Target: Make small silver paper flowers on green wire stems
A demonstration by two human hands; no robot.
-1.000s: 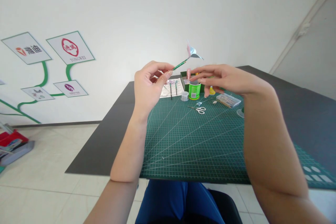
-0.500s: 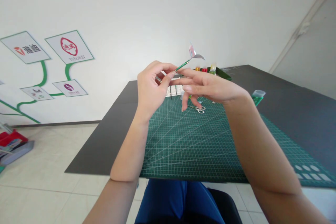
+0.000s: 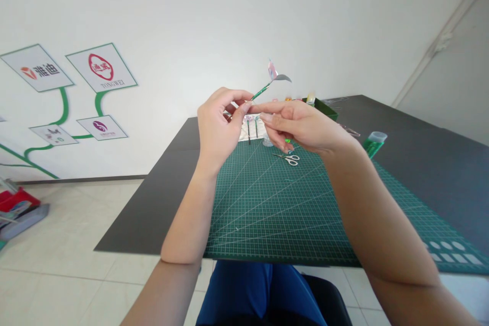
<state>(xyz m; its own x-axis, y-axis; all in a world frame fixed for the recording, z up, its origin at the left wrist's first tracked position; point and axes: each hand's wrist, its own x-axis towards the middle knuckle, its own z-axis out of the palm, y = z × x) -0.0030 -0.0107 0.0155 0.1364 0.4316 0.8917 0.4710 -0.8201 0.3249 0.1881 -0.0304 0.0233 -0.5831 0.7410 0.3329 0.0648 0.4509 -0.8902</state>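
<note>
While both forearms rise from the lower edge of the view, the left hand (image 3: 217, 130) pinches the lower end of a thin green stick (image 3: 262, 92) between thumb and fingers, closed tight on it. That stick slants up toward 1 o'clock and ends in a small folded paper piece (image 3: 275, 74), silvery with a touch of pink, held in the air in front of the white wall (image 3: 229, 15). From 3 o'clock the right hand (image 3: 301, 125) comes in with its fingers loosely curled; its fingertips (image 3: 256, 108) meet the left thumb right at the stick, so it seems to touch the stem, though whether it truly grips cannot be told.

Below the hands lies a green cutting mat (image 3: 290, 209) with a white grid, resting on a dark table (image 3: 153, 209). Just under the right hand, toward 6 o'clock of it, small white-handled scissors (image 3: 290, 159) lie flat on the mat. Beyond the left hand's fingers, at the far end of the mat, a white sheet (image 3: 250, 132) carries a couple of dark sticks. At 3 o'clock from the right wrist a green bottle with a clear cap (image 3: 375, 142) lies tilted on the mat. A green box (image 3: 321, 107) with small bottles peeks out past the right hand at 1 o'clock.

On the wall at 9 o'clock hang signs (image 3: 101, 69) joined by green lines
</note>
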